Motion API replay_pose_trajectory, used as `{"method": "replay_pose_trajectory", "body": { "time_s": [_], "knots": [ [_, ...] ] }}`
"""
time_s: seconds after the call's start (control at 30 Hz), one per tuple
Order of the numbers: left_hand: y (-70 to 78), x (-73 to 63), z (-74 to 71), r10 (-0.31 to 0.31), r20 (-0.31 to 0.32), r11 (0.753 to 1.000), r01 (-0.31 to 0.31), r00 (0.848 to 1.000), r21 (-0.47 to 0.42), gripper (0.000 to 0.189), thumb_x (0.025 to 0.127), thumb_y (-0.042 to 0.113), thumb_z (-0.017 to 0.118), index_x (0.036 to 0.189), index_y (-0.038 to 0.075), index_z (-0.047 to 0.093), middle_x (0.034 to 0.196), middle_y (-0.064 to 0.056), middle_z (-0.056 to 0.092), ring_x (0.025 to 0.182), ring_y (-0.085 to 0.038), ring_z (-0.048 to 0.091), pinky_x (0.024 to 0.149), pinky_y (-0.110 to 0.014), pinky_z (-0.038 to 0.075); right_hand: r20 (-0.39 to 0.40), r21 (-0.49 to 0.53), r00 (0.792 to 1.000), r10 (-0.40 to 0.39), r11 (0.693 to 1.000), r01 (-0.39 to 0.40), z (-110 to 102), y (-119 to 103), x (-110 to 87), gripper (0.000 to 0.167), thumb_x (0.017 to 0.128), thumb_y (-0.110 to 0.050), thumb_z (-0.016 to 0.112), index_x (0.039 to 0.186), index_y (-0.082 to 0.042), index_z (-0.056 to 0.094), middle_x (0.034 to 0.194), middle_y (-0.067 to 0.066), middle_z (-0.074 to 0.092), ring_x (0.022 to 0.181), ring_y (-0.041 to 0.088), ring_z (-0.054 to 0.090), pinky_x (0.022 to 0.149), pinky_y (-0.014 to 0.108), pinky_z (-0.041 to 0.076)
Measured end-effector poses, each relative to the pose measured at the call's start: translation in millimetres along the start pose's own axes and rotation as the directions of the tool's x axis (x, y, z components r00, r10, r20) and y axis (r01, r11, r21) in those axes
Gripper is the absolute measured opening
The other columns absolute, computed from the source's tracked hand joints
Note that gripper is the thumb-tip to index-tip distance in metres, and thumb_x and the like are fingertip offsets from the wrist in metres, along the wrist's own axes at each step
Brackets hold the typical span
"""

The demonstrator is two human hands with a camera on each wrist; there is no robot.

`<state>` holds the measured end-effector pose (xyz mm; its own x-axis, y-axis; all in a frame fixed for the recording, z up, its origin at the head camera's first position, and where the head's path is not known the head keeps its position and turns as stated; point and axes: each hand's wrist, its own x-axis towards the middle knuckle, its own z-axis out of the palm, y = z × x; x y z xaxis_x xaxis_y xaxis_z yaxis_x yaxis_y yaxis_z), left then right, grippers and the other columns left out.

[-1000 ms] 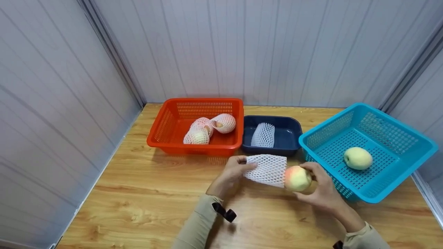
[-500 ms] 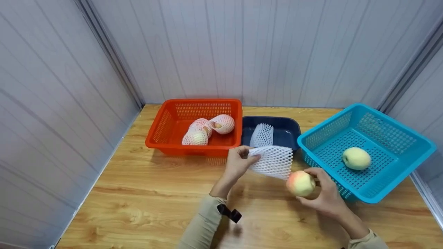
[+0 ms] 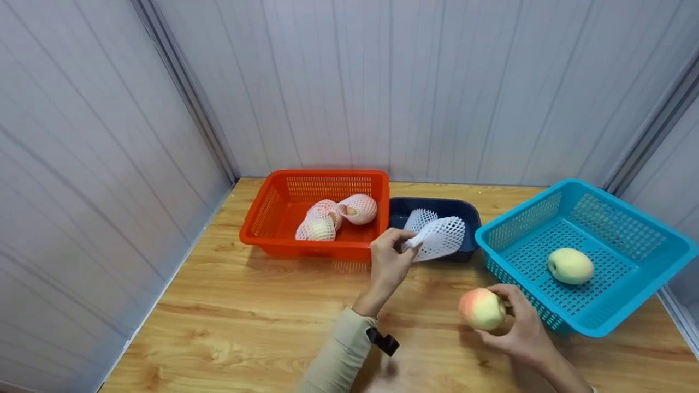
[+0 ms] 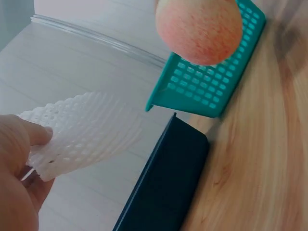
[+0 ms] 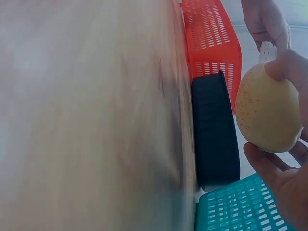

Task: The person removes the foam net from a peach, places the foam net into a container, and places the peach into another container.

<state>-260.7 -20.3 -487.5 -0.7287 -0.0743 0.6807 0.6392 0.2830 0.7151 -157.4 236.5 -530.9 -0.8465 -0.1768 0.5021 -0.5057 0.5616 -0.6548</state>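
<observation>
My left hand (image 3: 391,264) pinches one end of a white foam fruit net (image 3: 440,238), which overlaps the dark blue tray (image 3: 474,229) in the head view. In the left wrist view the thumb lies along the net (image 4: 86,132) near its edge. My right hand (image 3: 521,327) holds a yellow and red peach (image 3: 483,309) between thumb and fingers, in front of the blue basket and apart from the net. A second white foam net (image 3: 420,219) lies in the tray, partly hidden behind the held one.
A red basket (image 3: 314,250) at the left holds several peaches (image 3: 360,209) in foam nets. One bare peach (image 3: 570,266) lies in the turquoise basket (image 3: 592,327) at the right. Pale panel walls (image 3: 349,87) rise behind and beside the wooden table (image 3: 246,327).
My left hand has carried the net up and away from the peach, over the tray, and the net has folded. My right hand has drawn the peach slightly back toward me.
</observation>
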Motion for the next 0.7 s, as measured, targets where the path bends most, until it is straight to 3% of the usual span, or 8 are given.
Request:
{"method": "replay_pose_trajectory", "body": {
  "time_s": [0.13,0.27,0.53,0.7],
  "knots": [
    [-5.5,3.3,9.3,0.099,-0.007,0.994,-0.099,0.995,0.047,0.021,0.072,-0.010,0.074,0.086,0.005,0.074,0.081,0.000,0.064,0.069,-0.008,0.057,0.061,-0.017,0.049,-0.006,0.004,1.000,-0.008,1.000,0.009,-1,1,-2.9,0.081,0.049,-0.004,0.095,0.121,-0.008,0.057,0.116,-0.003,0.055,0.098,0.011,0.054,0.076,0.017,0.047],
    [-9.9,11.6,18.9,0.202,0.008,0.973,-0.201,0.979,0.111,0.023,0.071,-0.012,0.071,0.087,0.004,0.074,0.084,-0.002,0.065,0.078,-0.009,0.061,0.070,-0.016,0.050,-0.003,0.003,1.000,-0.008,1.000,0.008,-2,1,-3.8,0.081,0.049,-0.004,0.094,0.121,-0.009,0.057,0.117,-0.004,0.055,0.099,0.011,0.054,0.077,0.017,0.046],
    [-18.3,24.5,37.1,0.348,0.111,0.898,-0.365,0.931,0.244,0.025,0.069,-0.010,0.074,0.088,0.007,0.073,0.086,-0.003,0.062,0.079,-0.014,0.062,0.075,-0.016,0.049,-0.018,-0.004,1.000,0.021,1.000,-0.021,2,1,-1.6,0.084,0.045,-0.001,0.096,0.120,-0.007,0.057,0.117,-0.002,0.056,0.100,0.010,0.054,0.076,0.020,0.049],
    [-23.4,27.7,44.3,0.422,0.147,0.833,-0.447,0.894,0.326,0.022,0.070,-0.006,0.077,0.087,0.007,0.073,0.085,-0.004,0.060,0.077,-0.018,0.062,0.078,-0.018,0.050,-0.019,-0.006,1.000,0.000,1.000,0.000,-3,-19,0.7,0.080,0.046,0.005,0.093,0.118,0.000,0.056,0.114,0.005,0.056,0.098,0.009,0.054,0.075,0.021,0.050]
  ]
}}
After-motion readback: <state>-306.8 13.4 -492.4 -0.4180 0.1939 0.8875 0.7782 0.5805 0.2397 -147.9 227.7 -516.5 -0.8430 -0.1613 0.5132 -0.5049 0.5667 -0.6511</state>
